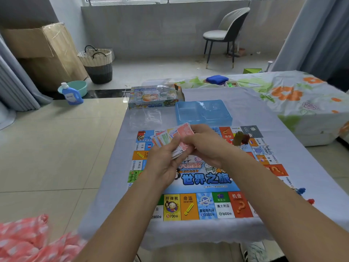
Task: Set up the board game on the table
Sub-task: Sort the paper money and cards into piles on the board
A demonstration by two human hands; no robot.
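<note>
A colourful game board (205, 205) lies flat on the table under a pale cloth (113, 214). Above its middle my left hand (162, 163) holds a fanned stack of game cards and paper money (170, 138). My right hand (205, 146) pinches the pink cards at the top of that fan. Small olive and red-brown pieces (240, 138) stand on the board's far right corner. Blue and red pieces (304, 195) lie on the cloth right of the board.
An empty blue plastic tray (203, 112) and the game box (154, 97) sit at the table's far end, with clear plastic wrap (146, 118) beside them. A bed with a flowered sheet (302, 99) is to the right. A blue bottle (70, 94), a basket (98, 63) and a chair (226, 35) are on the floor.
</note>
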